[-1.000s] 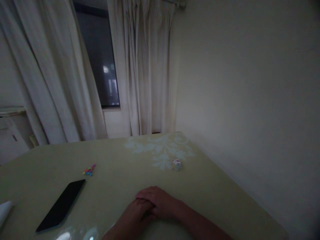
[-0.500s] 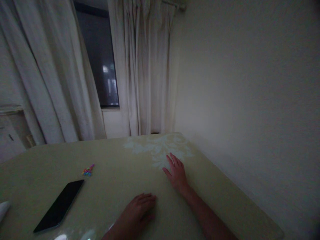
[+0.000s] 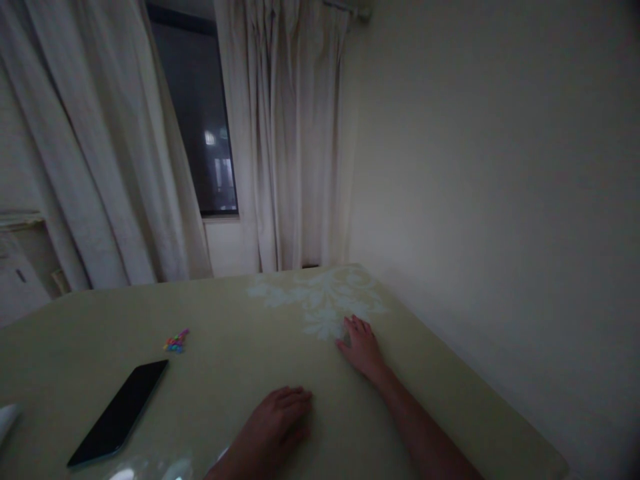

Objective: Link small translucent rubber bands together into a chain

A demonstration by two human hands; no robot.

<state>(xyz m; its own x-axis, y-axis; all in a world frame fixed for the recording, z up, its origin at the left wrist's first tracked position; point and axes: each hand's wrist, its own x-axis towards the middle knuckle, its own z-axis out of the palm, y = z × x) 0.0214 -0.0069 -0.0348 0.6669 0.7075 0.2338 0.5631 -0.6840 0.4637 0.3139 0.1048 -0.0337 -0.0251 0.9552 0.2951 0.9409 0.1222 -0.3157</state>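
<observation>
My left hand (image 3: 277, 421) rests palm down on the table (image 3: 240, 360) near its front, its fingers side by side and slightly bent, the thumb apart. Nothing shows in it, though its palm is hidden. Farther out to the right, my right hand (image 3: 362, 347) lies palm down by the pale leaf pattern (image 3: 323, 303) on the tabletop, thumb spread away from the fingers and holding nothing. To the left of both hands are a dark smartphone (image 3: 120, 413) and, just beyond it, a small heap of brightly coloured little pieces (image 3: 176, 342), too small to name.
A wall (image 3: 490, 200) runs along the table's right side. Curtains (image 3: 300, 147) and a dark window (image 3: 193, 113) stand behind the far edge. A white object (image 3: 7, 420) is cut off at the left. A shiny clear item (image 3: 150, 469) lies at the front edge.
My right hand has drawn back slightly towards me and to the right, its fingers a little more bent. My left hand and the things on the table stay put.
</observation>
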